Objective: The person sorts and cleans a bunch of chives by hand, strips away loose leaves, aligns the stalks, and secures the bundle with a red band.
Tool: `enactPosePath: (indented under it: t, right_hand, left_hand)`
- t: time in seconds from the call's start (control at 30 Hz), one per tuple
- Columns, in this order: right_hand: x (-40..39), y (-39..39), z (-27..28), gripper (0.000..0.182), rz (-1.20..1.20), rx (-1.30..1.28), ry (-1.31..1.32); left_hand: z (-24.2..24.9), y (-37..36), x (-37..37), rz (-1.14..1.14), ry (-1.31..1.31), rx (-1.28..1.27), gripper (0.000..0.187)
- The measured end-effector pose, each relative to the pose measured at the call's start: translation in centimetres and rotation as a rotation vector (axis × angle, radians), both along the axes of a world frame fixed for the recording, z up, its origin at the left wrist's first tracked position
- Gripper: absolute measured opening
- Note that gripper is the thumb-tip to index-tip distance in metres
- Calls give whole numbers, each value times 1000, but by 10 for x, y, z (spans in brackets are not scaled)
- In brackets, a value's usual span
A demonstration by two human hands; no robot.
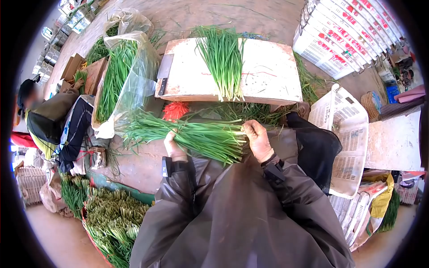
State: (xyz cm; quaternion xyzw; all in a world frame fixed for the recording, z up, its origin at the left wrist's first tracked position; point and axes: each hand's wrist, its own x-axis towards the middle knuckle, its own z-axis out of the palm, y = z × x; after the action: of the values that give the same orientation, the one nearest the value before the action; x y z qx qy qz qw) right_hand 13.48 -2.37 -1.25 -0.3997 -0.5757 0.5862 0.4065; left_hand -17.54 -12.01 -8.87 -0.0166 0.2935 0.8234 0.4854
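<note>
A loose bunch of garlic chives [196, 136] lies crosswise in front of my body, leaf tips to the left and pale stem ends to the right. My left hand [175, 146] is closed around its middle from below, with the fingers partly hidden by the leaves. At the stem ends, my right hand [258, 139] pinches some stalks between thumb and fingers. Beyond the hands, a second pile of chives [223, 67] rests on a white board [272, 71], its stems pointing towards me. A cleaver [164, 71] lies along the board's left edge.
Left of the board stands a plastic-lined box of chives [117, 80]. Red ties [175, 110] sit below the board. At lower left are packed bundles [114, 212]; at right, a white crate [348, 134] and stacked crates [339, 40]. A co-worker [51, 116] sits far left.
</note>
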Motion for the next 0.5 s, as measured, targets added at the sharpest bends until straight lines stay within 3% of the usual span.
enactPosePath:
  t: [0.07, 0.13, 0.27, 0.33, 0.4, 0.47, 0.5]
  right_hand:
    - [6, 4, 4, 13, -27, 99, -67]
    - [16, 14, 7, 7, -140, 476, -357]
    - [46, 35, 3, 7, -288, 470, -527]
    - [79, 57, -24, 11, -437, 645, -850]
    - [126, 83, -63, 13, -673, 505, -1010]
    - [180, 105, -90, 21, -754, 310, -1156]
    - [195, 102, -76, 36, -620, 61, -1195]
  left_hand:
    - [2, 0, 0, -12, 2, -18, 20]
    - [-3, -2, -3, -18, -8, 5, 26]
    - [5, -1, 2, 38, 7, 9, 33]
    - [6, -3, 1, 16, 26, -16, 35]
    - [-1, -3, -2, 32, 33, 9, 38]
    - [1, -6, -1, 48, 53, 46, 41]
    - [11, -5, 4, 54, 66, 73, 43]
